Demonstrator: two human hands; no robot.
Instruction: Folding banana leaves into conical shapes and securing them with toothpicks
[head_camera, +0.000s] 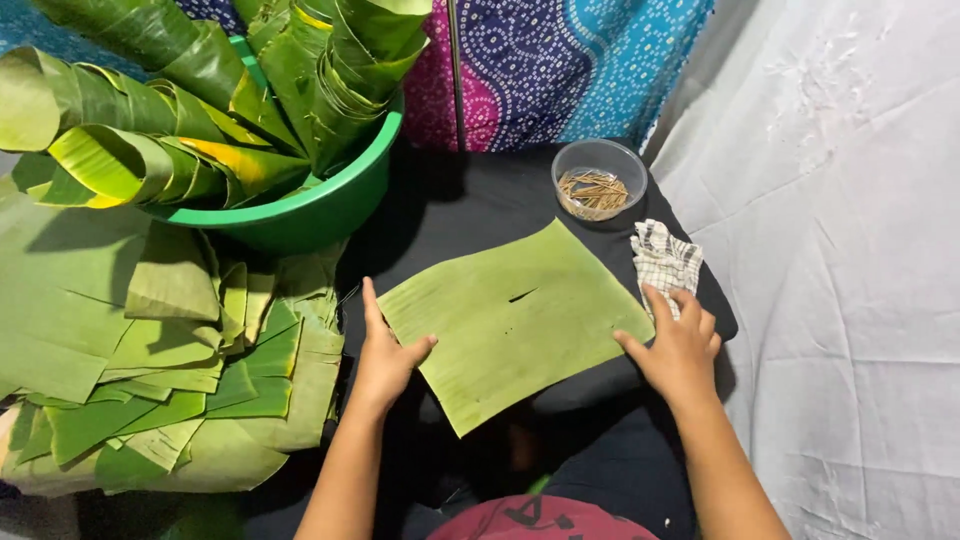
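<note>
left hand: my left hand (385, 352) lies open and flat at the left edge of the leaf piece, fingers pointing up the frame, thumb spread onto the leaf's margin. i judge it pins that side so the sheet does not slide.
right hand: my right hand (680, 348) is open too, gripping nothing; the thumb tip presses the leaf's right corner while the fingers rest on the checked cloth (666, 260) just beside it. it seems to hold the sheet taut against the other hand.
leaf piece: the banana leaf piece (515, 320) sits in the middle of the frame, lying flat on the table (470, 205) with its dark cover, turned at a slant so one corner points toward me. it is a roughly four-sided cut, pale matte green, finely ribbed, with a small dark slit near the upper middle and clean cut edges.
bowl of sticks: a clear round bowl (599, 178) holding thin pale sticks stands near the leaf's upper right corner, within easy reach of my right hand.
leaf stack: a heap of cut leaves (170, 370) fills the left of the frame, close to my left hand.
green tub: a green basin (330, 205) at upper left holds rolled leaves standing upright.
backdrop: patterned blue and pink fabric (570, 65) hangs at the top; a white sheet (850, 250) covers the right side.
</note>
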